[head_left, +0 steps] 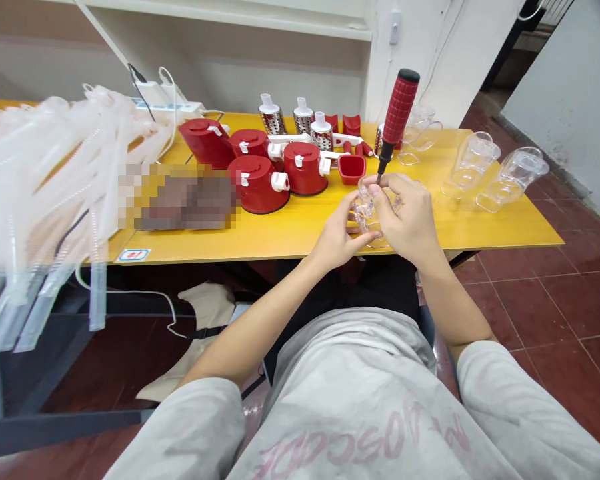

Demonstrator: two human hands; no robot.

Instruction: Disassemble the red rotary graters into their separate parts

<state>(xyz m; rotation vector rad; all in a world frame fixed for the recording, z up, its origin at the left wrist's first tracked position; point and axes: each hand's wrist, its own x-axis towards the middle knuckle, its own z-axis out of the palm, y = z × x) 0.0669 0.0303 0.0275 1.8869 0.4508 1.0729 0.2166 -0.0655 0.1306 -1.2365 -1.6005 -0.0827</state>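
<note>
My left hand [341,233] is closed on a clear plastic part [367,208] just above the near edge of the yellow table [290,230]. My right hand [405,217] wraps over the same part and pinches the shaft of a red-handled screwdriver [397,117], which stands nearly upright with its tip down into the part. Much of the clear part is hidden by my fingers.
Red round housings [260,183] and a small red cup [351,168] sit behind my hands, with metal drum graters [303,120] farther back. Clear plastic hoppers [495,170] lie at the right. A white power strip [167,103] and blurred clear bags [45,193] fill the left.
</note>
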